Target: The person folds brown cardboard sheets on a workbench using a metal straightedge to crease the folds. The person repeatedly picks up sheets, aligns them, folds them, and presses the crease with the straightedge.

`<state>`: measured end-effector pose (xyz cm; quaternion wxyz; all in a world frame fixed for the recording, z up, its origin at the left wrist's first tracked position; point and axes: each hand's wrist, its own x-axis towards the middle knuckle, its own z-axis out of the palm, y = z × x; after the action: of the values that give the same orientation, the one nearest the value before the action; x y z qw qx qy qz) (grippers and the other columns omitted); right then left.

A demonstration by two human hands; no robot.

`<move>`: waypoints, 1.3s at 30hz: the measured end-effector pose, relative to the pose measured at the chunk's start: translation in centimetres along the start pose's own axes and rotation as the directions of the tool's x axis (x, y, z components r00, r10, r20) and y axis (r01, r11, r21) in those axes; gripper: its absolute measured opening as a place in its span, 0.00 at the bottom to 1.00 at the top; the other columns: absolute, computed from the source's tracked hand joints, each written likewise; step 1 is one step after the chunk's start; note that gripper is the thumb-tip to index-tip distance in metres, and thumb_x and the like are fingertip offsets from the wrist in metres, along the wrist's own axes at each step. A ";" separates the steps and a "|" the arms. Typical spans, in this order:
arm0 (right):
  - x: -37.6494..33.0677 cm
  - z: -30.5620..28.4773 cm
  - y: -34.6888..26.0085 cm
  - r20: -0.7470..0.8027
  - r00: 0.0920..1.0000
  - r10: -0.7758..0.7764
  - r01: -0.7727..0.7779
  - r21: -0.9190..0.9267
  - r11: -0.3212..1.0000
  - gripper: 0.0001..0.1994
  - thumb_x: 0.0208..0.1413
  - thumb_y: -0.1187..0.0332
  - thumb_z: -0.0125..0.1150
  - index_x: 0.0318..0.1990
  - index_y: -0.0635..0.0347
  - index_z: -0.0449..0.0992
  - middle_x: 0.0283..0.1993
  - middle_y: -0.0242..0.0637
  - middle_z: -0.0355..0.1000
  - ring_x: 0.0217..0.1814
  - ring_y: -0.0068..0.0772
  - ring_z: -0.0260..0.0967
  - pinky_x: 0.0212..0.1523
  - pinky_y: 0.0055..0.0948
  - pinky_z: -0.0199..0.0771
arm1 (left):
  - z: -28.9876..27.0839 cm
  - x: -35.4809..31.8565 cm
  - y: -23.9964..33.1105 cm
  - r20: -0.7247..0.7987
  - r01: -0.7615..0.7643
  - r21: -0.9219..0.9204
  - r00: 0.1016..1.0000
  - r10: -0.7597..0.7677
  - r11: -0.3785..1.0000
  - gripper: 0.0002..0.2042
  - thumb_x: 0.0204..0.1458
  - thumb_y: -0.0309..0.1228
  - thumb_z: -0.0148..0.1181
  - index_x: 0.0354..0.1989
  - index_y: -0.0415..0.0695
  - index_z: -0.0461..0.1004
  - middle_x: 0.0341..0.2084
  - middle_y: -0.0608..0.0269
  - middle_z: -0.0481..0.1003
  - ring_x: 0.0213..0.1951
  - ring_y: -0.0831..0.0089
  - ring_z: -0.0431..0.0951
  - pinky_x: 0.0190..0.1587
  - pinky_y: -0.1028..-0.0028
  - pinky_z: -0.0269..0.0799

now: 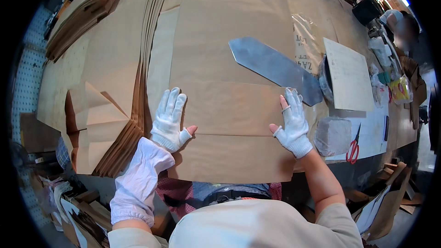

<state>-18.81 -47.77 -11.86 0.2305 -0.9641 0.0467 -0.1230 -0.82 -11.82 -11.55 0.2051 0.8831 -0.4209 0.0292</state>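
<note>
both hands are in white knit gloves and lie flat, palm down, on a large brown paper sheet (229,110) that covers the middle of the tabletop (367,142). the left hand (170,119) presses on the left part of the sheet, its fingers spread and pointing away from the person, the bare thumb tip sticking out to the right. the right hand (291,124) presses on the right part of the sheet, fingers also spread, with some bare fingertips out of the cut glove. the two hands are well apart from each other and hold nothing; they are open, only resting on the paper. the near edge of the sheet looks folded over, forming a lower flap close to the person.

a long flat metal blade (275,69) with a pointed end lies diagonally on the sheet, its lower end just beside the right fingertips. to the left of the left hand there are stacks of folded brown paper pieces (115,128), fanned out. on the right side, a grey block (333,135) lies near the right hand, and red-handled scissors (353,147) lie just beyond it. a pale board (349,73) rests further up on the right.
</note>
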 end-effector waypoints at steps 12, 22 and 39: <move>-3.9 -3.0 -2.9 -0.173 0.985 0.008 -0.001 0.039 0.999 0.30 0.42 0.70 0.71 0.57 0.68 0.75 0.72 0.54 0.63 0.76 0.65 0.56 0.75 0.57 0.53 | -9.6 11.0 9.0 0.384 0.205 -0.094 0.910 -0.155 0.974 0.27 0.47 0.41 0.70 0.53 0.40 0.77 0.53 0.48 0.78 0.56 0.47 0.77 0.58 0.57 0.73; 2.7 -4.9 -13.1 -0.168 0.948 -0.271 0.268 -0.037 0.963 0.44 0.33 0.62 0.78 0.65 0.65 0.70 0.74 0.52 0.60 0.77 0.61 0.54 0.75 0.61 0.49 | -9.9 4.8 9.1 0.036 -0.122 0.079 0.992 0.120 0.989 0.36 0.42 0.43 0.74 0.61 0.40 0.72 0.63 0.49 0.72 0.65 0.43 0.69 0.65 0.53 0.68; -4.5 -6.0 -8.5 -0.432 0.890 0.147 0.114 0.522 0.845 0.33 0.69 0.43 0.48 0.56 0.71 0.75 0.52 0.48 0.76 0.57 0.46 0.74 0.63 0.42 0.72 | -4.7 8.0 10.5 0.119 -0.512 0.595 0.818 0.562 0.619 0.15 0.37 0.32 0.67 0.35 0.42 0.77 0.35 0.55 0.75 0.45 0.55 0.76 0.49 0.55 0.74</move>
<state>-24.45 -42.12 -3.75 0.4729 -0.8048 0.0719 -0.3514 -3.03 -21.72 -1.89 -0.0887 0.7322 -0.6248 0.2562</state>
